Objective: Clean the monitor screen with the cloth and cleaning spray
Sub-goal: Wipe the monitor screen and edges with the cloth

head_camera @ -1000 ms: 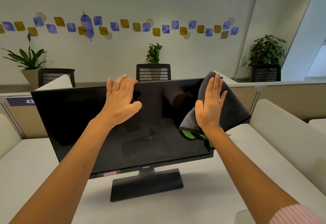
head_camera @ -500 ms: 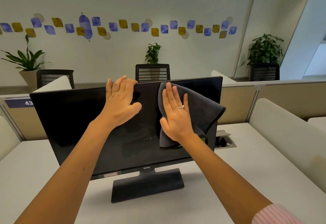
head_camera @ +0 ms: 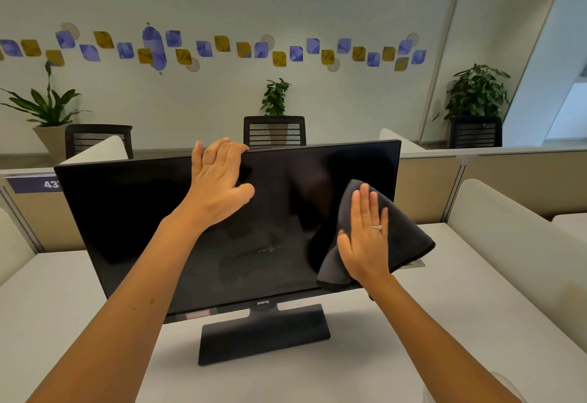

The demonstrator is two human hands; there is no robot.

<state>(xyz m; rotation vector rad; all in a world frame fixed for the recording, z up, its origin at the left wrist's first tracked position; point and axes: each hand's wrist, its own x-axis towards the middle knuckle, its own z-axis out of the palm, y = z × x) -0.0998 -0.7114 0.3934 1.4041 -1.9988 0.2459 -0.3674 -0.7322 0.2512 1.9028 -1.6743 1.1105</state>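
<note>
Standing on its flat base on the white desk [head_camera: 444,323], the black monitor [head_camera: 152,221] faced the camera, its dark screen showing faint smears near the middle. The right hand [head_camera: 365,237], fingers straight and together with a ring on one, pressed a dark grey cloth [head_camera: 409,237] flat against the screen's lower right part; the cloth spilled past the monitor's right edge and hid that corner. The left hand [head_camera: 219,189] gripped the top edge near its middle, four fingers curled over the rim with their tips out of sight behind it, the thumb spread against the glass. Two chair backs [head_camera: 274,132] stood behind the partition, a darker third shape at far right was hard to make out, and three potted plants [head_camera: 476,91] lined the wall. A label at left read only "43", cut off by the monitor.
</note>
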